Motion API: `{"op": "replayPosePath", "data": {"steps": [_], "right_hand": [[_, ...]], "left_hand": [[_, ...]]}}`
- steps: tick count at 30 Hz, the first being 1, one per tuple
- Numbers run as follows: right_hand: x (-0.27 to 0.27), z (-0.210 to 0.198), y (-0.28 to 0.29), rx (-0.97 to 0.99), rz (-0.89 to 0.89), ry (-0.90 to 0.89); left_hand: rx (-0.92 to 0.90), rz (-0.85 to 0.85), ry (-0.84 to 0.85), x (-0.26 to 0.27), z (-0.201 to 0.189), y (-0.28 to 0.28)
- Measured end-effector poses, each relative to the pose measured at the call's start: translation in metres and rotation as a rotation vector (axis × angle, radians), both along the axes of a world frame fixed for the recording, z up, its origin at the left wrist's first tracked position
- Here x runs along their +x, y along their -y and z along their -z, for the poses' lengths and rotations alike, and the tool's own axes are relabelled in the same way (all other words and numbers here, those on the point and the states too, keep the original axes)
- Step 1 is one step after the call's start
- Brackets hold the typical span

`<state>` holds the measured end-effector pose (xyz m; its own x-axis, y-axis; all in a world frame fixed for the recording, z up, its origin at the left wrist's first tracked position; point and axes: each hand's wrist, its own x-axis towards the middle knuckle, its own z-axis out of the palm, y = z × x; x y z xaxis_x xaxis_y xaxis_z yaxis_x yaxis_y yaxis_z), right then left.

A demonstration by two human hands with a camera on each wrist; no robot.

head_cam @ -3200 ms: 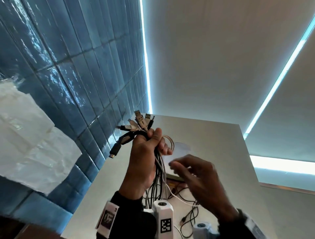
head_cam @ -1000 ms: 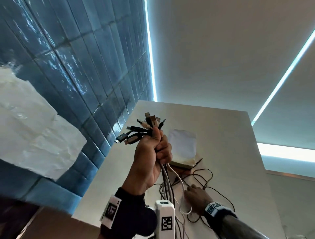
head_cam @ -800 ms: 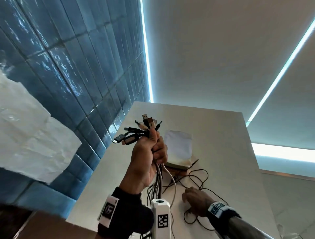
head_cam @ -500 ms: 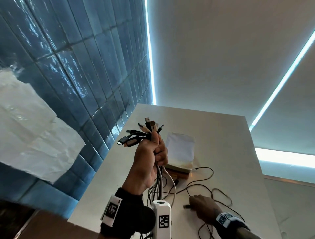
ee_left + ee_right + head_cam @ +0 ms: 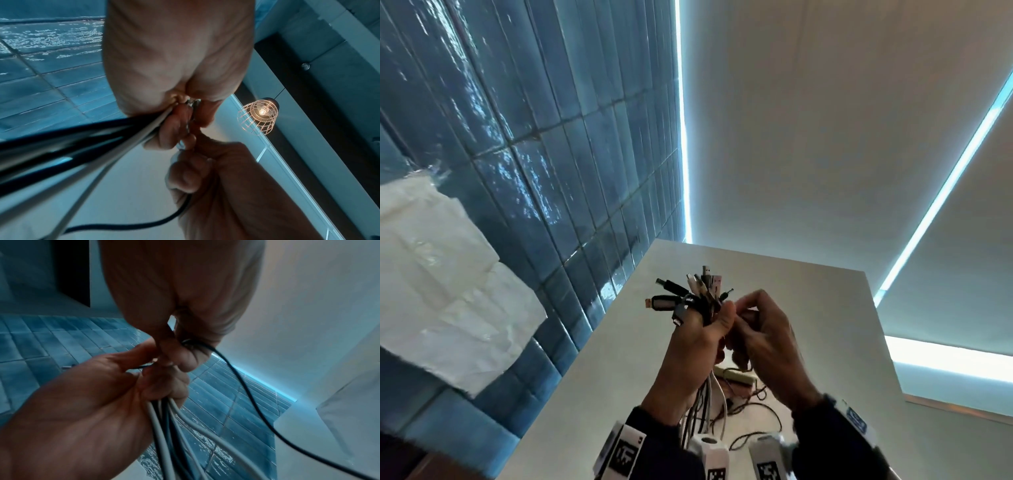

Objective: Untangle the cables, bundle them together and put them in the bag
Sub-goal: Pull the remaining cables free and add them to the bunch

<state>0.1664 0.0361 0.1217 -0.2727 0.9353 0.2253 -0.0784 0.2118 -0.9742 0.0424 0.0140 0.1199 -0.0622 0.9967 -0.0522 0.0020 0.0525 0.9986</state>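
My left hand (image 5: 697, 346) is raised over the white table (image 5: 842, 342) and grips a bundle of cables (image 5: 690, 298), their plug ends fanning out above the fist. The white and dark cords (image 5: 164, 443) hang down from it. Close against it on the right, my right hand (image 5: 762, 330) pinches a thin black cable (image 5: 246, 394) at the top of the bundle. In the left wrist view the right hand (image 5: 205, 170) sits just below the left fingers (image 5: 174, 129). The pale bag (image 5: 738, 377) lies on the table, mostly hidden behind my hands.
Loose black cable (image 5: 756, 407) trails on the table under my hands. A blue tiled wall (image 5: 551, 171) runs along the table's left side, with white paper (image 5: 441, 284) stuck to it. A wire-cage pendant lamp (image 5: 259, 116) hangs on the right.
My right hand has lifted off the table with a black cable and come up against the left hand's bundle. The left hand stays raised, still gripping the cables.
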Motion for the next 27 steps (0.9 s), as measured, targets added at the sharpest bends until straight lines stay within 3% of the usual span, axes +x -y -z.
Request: {"op": "replayPosePath", "data": {"steps": [5, 9, 14, 20, 27], "right_hand": [[-0.002, 0.002, 0.001, -0.102, -0.105, -0.102], [0.007, 0.015, 0.009, -0.076, -0.217, -0.079], [0.027, 0.067, 0.007, -0.059, -0.125, 0.102], [0.037, 0.113, 0.008, -0.163, -0.063, 0.152], [0.031, 0.144, -0.01, -0.143, -0.044, 0.293]], "left_hand": [[0.092, -0.069, 0.168, 0.001, -0.01, 0.003], [0.188, -0.182, 0.05, -0.006, -0.02, 0.001], [0.129, -0.153, 0.315, -0.008, -0.04, -0.001], [0.196, -0.049, 0.373, -0.005, -0.061, 0.009], [0.238, -0.111, 0.469, -0.013, -0.071, 0.015]]}}
